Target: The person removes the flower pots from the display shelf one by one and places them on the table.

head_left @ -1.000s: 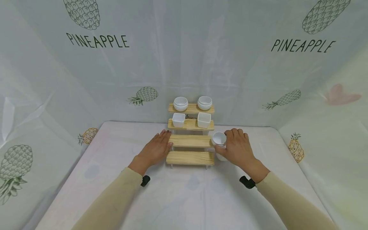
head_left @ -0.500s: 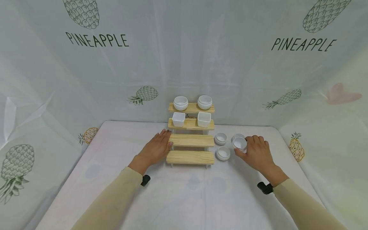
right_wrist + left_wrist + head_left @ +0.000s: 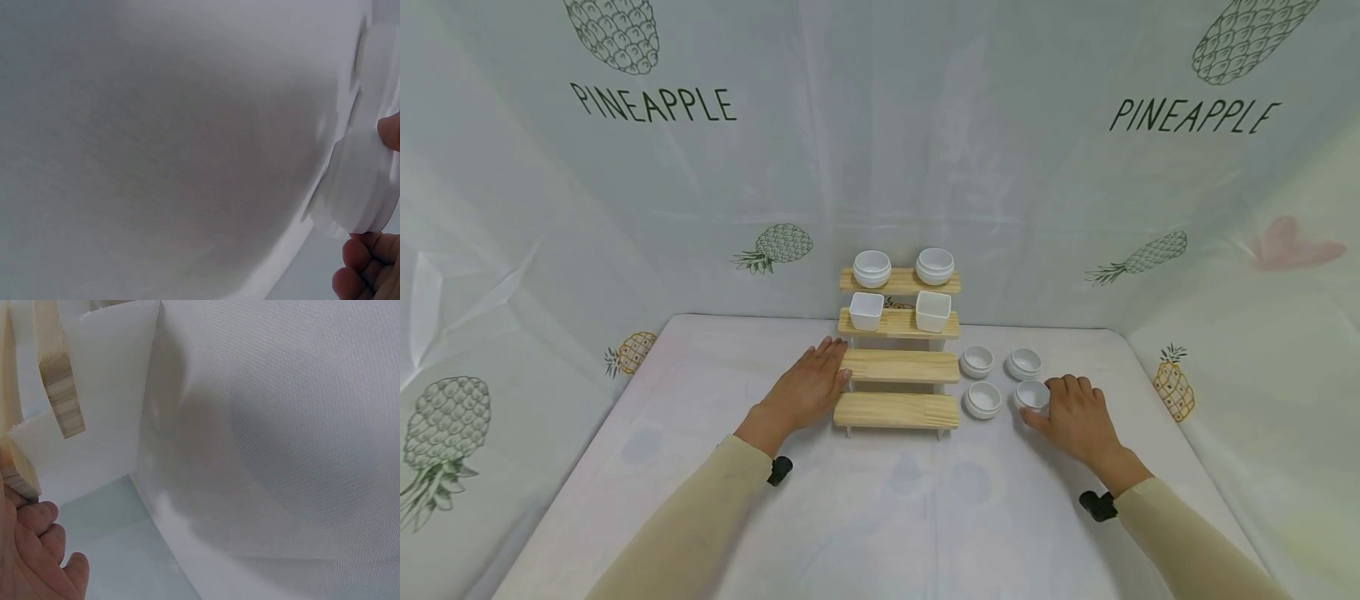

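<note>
My right hand (image 3: pixel 1081 423) pinches a small round white bowl (image 3: pixel 1032 395) between thumb and fingers at the front right of a group of bowls. In the right wrist view the ridged wall of that bowl (image 3: pixel 359 184) shows between thumb and fingertips, low by the tablecloth. My left hand (image 3: pixel 801 387), fingers nearly straight, rests against the left end of a tiered wooden stand (image 3: pixel 898 367). The left wrist view has fingers (image 3: pixel 47 534) at the end of one wooden slat. Matching round bowls stand close by: one behind (image 3: pixel 1023 364), two to the left, the nearer bowl (image 3: pixel 983 400) among them.
Two round white bowls, one of them on the left (image 3: pixel 872 268), stand on the stand's top tier. Below them sit two square white bowls, the right square bowl (image 3: pixel 933 312) among them. The two lower slats are bare wood. Behind the table (image 3: pixel 880 517) hangs a pineapple-print cloth (image 3: pixel 895 150).
My right hand has moved from beside the stand to the right, then slightly nearer, lowering its bowl in front of another. Two bowls beside the stand came into view. The left hand stays put.
</note>
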Demonstrator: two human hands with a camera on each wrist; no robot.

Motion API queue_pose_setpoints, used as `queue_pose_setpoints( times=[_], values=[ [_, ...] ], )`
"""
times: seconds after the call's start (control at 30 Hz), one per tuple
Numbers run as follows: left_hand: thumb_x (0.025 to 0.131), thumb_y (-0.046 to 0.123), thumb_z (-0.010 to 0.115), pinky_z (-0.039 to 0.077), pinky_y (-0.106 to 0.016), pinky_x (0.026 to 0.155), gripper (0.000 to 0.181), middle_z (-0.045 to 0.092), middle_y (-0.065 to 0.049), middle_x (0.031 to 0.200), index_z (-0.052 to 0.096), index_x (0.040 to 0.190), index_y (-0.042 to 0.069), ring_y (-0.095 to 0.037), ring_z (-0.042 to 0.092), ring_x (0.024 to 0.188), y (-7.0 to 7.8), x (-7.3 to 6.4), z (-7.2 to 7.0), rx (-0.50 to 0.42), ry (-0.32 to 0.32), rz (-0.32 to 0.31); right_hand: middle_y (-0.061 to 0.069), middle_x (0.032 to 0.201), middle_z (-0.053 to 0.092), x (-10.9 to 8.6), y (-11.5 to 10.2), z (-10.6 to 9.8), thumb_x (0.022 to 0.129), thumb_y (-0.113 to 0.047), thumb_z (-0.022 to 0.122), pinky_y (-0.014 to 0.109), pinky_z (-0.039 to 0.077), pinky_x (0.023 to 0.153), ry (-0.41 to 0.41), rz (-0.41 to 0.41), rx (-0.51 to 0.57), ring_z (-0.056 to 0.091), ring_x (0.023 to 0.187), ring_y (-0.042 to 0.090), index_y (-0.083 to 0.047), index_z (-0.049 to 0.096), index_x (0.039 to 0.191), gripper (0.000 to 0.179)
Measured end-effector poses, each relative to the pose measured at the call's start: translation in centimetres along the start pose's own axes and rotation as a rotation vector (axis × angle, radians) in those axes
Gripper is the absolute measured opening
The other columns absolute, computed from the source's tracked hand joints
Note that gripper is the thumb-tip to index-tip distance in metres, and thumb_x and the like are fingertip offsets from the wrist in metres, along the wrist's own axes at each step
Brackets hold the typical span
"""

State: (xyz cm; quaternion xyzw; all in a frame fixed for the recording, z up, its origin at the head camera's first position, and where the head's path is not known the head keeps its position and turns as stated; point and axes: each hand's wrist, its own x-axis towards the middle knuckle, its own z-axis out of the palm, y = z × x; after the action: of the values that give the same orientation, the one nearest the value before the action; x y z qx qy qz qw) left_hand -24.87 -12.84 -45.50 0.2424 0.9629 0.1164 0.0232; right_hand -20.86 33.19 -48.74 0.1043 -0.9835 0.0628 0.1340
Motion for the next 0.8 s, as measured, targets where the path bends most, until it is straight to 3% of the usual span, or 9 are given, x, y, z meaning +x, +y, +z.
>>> queue_pose_setpoints(
  times=[0.3, 0.8],
  values=[
    [0.117, 0.044, 0.023, 0.016, -0.050, 0.134, 0.067, 0.022, -0.018, 0.175, 0.019, 0.167, -0.001, -0.032, 0.015, 0.164, -0.02, 0.08, 0.02, -0.006, -0.006, -0.002, 0.025, 0.099, 0.062, -0.48, 0.93, 1.08, 0.086, -0.042, 0.079, 0.050, 0.043, 0.071, 0.046, -0.016, -0.009, 0.056, 0.092, 0.044, 0.011, 0.063, 0.113, 0.062],
    [0.117, 0.042, 0.024, 0.018, -0.051, 0.134, 0.066, 0.024, -0.019, 0.174, 0.021, 0.167, -0.002, -0.033, 0.016, 0.164, -0.13, 0.16, 0.16, -0.002, 0.002, 0.002, 0.026, 0.102, 0.062, -0.60, 1.06, 0.92, 0.090, -0.043, 0.076, 0.051, 0.045, 0.073, -0.008, 0.006, -0.013, 0.057, 0.093, 0.043, 0.012, 0.063, 0.116, 0.063]
  ],
)
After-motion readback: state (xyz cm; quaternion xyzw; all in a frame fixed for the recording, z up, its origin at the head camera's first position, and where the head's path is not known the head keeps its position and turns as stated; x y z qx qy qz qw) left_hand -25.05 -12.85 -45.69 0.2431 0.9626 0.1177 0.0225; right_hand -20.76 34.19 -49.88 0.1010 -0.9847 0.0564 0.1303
